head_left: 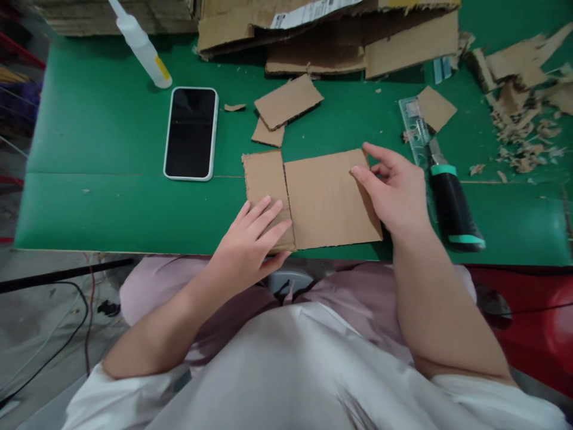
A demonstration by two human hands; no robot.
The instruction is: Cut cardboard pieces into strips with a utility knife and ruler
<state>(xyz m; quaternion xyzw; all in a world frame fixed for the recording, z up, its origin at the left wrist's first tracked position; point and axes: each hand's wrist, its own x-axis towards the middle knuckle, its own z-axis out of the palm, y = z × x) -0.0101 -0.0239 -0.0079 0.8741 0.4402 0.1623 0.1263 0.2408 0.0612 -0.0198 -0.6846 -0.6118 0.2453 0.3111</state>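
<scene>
Two cardboard parts lie side by side at the front edge of the green table: a narrow strip [265, 176] on the left and a wider, nearly square piece [329, 200] on the right, with a dark line between them. My left hand [253, 239] rests with fingers spread on the narrow strip, its thumb by the table edge. With thumb and fingers, my right hand [396, 188] pinches the upper right edge of the square piece, which casts a shadow along that side.
On the green table [107, 143] are a phone [191, 134], a white bottle [143, 51], small cardboard pieces [289, 101], a clear ruler [414, 128], a black and teal cutter [454, 206] and cardboard scraps [519, 125]. Stacked cardboard [412, 48] lines the back.
</scene>
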